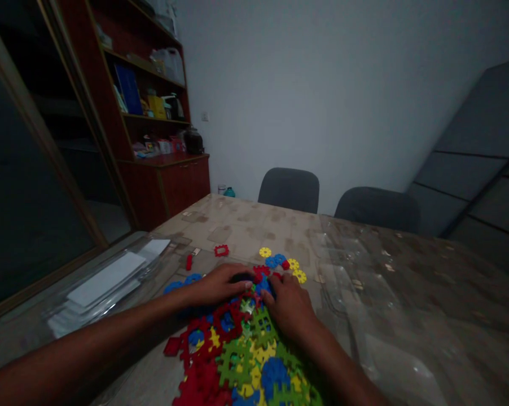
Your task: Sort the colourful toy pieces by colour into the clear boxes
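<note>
A heap of interlocking plastic pieces in red, green, yellow and blue (263,326) lies on the table in front of me. My left hand (226,283) rests on its far left part, fingers bent and the thumb apart from them, with a dark gap between. Beside it on the right, my right hand (292,304) curls at the top of the heap. A blue plastic piece (263,285) shows between its thumb and forefinger. Red notched pieces (260,272) lie just beyond the fingertips. Both hands partly cover the pieces below them.
Loose yellow discs (293,264), blue discs (275,260) and a red square frame (221,250) lie beyond the heap. White sheets (106,278) in clear plastic lie left on the table (254,223). Two grey chairs (289,189) stand at the far edge; a red-brown cabinet (182,186) stands behind left.
</note>
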Motion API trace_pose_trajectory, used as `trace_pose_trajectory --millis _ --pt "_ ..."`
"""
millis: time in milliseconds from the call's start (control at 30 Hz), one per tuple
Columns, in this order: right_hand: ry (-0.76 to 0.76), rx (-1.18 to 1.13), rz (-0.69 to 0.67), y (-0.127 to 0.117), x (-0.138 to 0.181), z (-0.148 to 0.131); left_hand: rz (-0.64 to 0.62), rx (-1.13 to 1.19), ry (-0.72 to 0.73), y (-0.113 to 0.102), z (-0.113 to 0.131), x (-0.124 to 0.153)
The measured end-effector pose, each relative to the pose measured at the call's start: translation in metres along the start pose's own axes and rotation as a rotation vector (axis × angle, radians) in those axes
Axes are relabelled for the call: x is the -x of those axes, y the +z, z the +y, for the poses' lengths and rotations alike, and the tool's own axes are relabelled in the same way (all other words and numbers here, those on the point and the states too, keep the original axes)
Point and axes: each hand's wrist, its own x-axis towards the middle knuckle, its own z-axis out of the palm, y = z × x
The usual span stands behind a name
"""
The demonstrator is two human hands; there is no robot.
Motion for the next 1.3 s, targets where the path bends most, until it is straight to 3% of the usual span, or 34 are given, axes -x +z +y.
trace_pose_trajectory --millis 133,200,367,500,633,800,867,967,1133,1233,1300 --pt "-0.138 -0.049 -0.056 -0.013 0.036 0.007 -0.068 0.135 0.107 -0.008 0.018 0.013" --pt "-0.162 -0.107 -0.056 -0.024 0.045 0.013 -0.043 0.092 0.112 -0.017 0.017 0.015" --pt "-0.016 -0.090 0.058 -0.038 0.017 0.016 0.192 -0.279 -0.283 -0.034 -0.021 0.004" --pt "0.140 -0.024 0.104 -0.026 -0.026 0.005 0.200 -0.307 -0.380 -0.027 -0.045 -0.010" --pt "0.162 0.001 0.073 -0.009 -0.047 -0.004 0.140 -0.257 -0.308 -0.012 -0.036 -0.016" --pt "0.026 0.012 0.002 -0.009 -0.030 -0.001 -0.043 -0.098 -0.085 -0.009 -0.006 -0.007" --pt "0.009 0.009 0.001 -0.015 -0.022 0.002 -0.044 -0.082 -0.067 -0.015 -0.002 0.001" --pt "0.010 0.015 0.034 -0.023 -0.025 0.005 0.064 -0.159 -0.161 -0.025 -0.009 0.014" --pt "-0.065 0.001 0.083 -0.017 -0.062 -0.004 0.218 -0.341 -0.439 -0.025 -0.037 0.040" --pt "-0.105 0.004 0.073 -0.008 -0.081 -0.010 0.230 -0.384 -0.541 -0.017 -0.047 0.049" --pt "-0.117 0.020 0.045 -0.005 -0.085 -0.011 0.204 -0.369 -0.536 -0.012 -0.046 0.050"
